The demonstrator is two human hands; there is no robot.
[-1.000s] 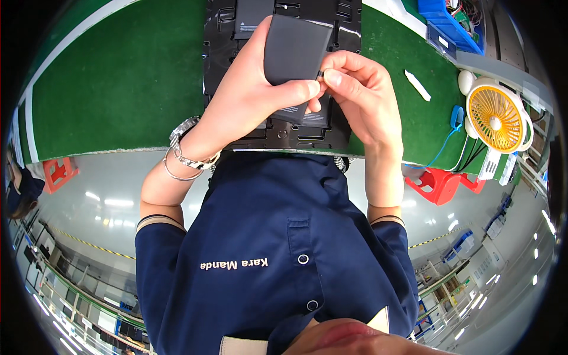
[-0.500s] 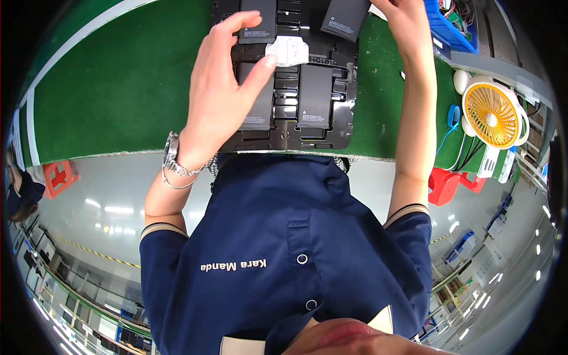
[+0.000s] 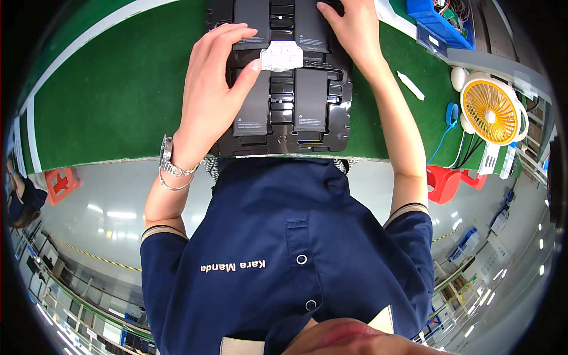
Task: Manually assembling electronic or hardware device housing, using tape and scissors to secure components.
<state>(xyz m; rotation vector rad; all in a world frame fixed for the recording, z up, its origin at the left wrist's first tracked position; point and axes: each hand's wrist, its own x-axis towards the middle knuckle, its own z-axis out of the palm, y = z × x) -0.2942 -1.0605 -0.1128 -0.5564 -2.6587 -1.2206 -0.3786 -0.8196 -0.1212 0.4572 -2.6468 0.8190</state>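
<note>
A black plastic tray (image 3: 338, 141) lies at the table's front edge, holding several flat black rectangular packs that look like batteries. My left hand (image 3: 210, 83) spans its left side, fingers stretched and thumb apart. The thumb tip is at a white label (image 3: 282, 56) in the tray's middle, above the lower left battery (image 3: 254, 109); the fingertips reach over the upper left battery (image 3: 251, 18). At the far right, my right hand (image 3: 358, 29) has its thumb extended beside the upper right battery (image 3: 310, 26), its other fingers partly cut off by the picture's top. The lower right battery (image 3: 310, 100) sits straight in its slot.
Right of the tray, a thin white strip (image 3: 411, 86) lies on the green table mat (image 3: 118, 100). Beyond it are a blue bin (image 3: 421, 15) of circuit boards and wires, a blue coiled strap (image 3: 452, 112) and a yellow-white fan (image 3: 490, 111). Red stools (image 3: 444, 183) stand below the table.
The upper right battery was tilted and now lies straight in the tray. My right hand has moved left to it. The tray and my left hand have shifted slightly left and nearer.
</note>
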